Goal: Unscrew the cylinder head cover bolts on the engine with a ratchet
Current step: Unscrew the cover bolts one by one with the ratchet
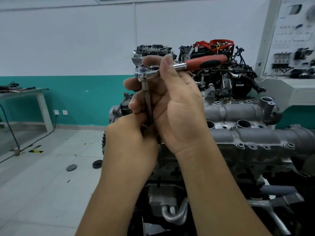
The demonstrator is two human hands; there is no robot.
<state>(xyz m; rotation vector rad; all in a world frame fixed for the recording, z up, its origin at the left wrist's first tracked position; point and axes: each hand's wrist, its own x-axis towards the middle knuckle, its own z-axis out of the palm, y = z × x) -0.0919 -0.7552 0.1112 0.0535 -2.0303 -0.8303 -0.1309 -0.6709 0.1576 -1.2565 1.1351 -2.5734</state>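
Note:
I hold a ratchet (184,65) with a red and black handle up in the air, above the grey engine (255,138). My right hand (173,106) grips the ratchet near its chrome head, fingers curled round the head and the extension bar (146,92) that hangs down from it. My left hand (131,138) sits just below and grips the lower end of the bar; whatever is at its tip is hidden in my fingers. The cylinder head cover (252,114) with its round plug wells lies to the right, behind my wrists.
A second engine (221,72) with red straps stands behind. A white training board (293,36) with parts is at the right. A table (25,92) with tools stands at the left wall. Two round parts (71,167) lie on the tiled floor.

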